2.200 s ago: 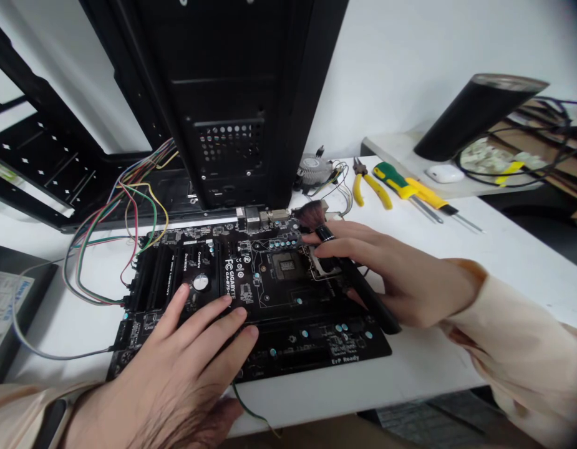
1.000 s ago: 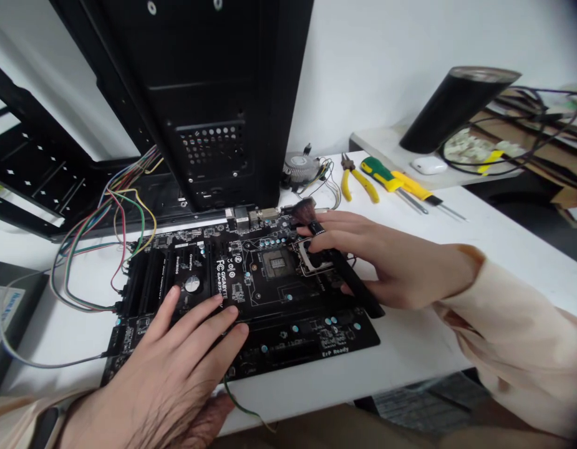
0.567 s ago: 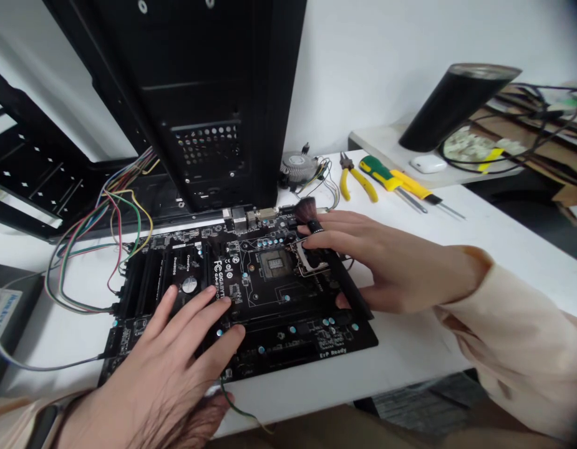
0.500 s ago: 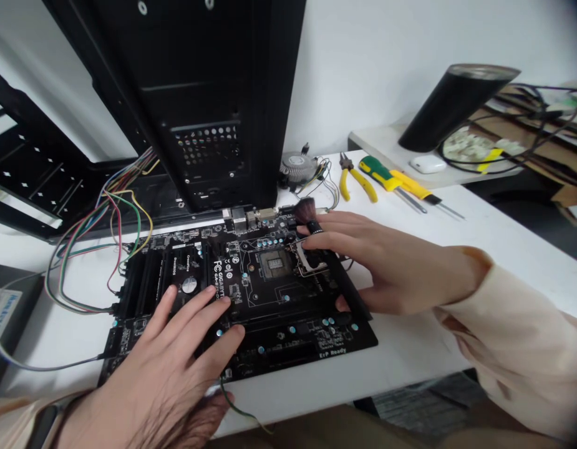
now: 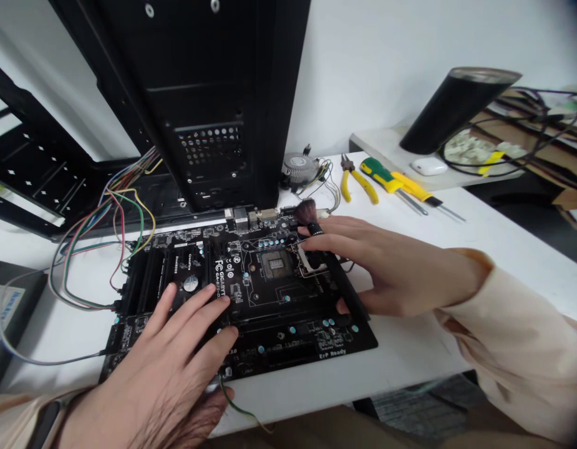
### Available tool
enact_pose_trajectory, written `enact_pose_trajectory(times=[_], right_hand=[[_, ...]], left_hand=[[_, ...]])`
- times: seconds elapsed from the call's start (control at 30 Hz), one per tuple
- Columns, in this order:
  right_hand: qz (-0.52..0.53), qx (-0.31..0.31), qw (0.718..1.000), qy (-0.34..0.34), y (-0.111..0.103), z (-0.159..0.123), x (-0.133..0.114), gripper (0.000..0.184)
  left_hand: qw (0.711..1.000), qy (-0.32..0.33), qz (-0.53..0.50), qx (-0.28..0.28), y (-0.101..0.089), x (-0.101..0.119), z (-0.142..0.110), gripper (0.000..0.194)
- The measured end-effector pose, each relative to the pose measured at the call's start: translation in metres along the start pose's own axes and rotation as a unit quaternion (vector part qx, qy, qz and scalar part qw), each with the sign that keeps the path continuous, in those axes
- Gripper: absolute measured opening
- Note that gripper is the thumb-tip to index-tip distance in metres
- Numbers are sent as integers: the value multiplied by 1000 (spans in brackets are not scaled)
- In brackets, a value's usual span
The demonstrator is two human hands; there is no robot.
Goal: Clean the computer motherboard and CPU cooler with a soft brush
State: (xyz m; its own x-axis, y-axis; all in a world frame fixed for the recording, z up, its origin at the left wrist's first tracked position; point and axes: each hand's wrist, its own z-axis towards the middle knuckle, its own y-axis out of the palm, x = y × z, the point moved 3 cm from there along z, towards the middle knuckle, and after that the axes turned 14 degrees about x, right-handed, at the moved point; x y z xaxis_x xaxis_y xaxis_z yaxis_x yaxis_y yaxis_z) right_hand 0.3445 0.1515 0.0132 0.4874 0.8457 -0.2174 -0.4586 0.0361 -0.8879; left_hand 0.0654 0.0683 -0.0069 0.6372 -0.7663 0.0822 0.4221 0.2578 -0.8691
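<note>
A black motherboard (image 5: 264, 318) lies flat on the white table, its bare processor socket (image 5: 275, 264) facing up. My left hand (image 5: 185, 343) is spread with its fingertips on the board's front left part, near the round coin battery (image 5: 191, 284). At the board's right side, my right hand (image 5: 382, 268) grips a brush (image 5: 347, 287) with a black handle and dark bristles. The bristles point away from me, over the board's back right corner by the ports. Fingers and thumb hold the handle, which slants above the board beside the raised metal socket cover (image 5: 310, 259).
Behind the board stands a black computer case (image 5: 213, 93) with colored wires (image 5: 92, 268) at its left. A cooler fan (image 5: 298, 169), pliers (image 5: 358, 181), a screwdriver (image 5: 379, 174) and another yellow-handled tool (image 5: 414, 188) lie at the back. A black tumbler (image 5: 451, 109) stands on the right ledge.
The view has shifted very slightly. Both hands stay nearly in place; my left fingers have edged a little, and the brush remains in my right hand.
</note>
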Motion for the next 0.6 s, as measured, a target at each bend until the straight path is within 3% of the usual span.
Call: enact_pose_trajectory(times=[0.6], right_hand=[[38, -45, 996, 60, 0, -3, 0, 63]], left_hand=[[1000, -7, -13, -2, 2, -2, -1, 41]])
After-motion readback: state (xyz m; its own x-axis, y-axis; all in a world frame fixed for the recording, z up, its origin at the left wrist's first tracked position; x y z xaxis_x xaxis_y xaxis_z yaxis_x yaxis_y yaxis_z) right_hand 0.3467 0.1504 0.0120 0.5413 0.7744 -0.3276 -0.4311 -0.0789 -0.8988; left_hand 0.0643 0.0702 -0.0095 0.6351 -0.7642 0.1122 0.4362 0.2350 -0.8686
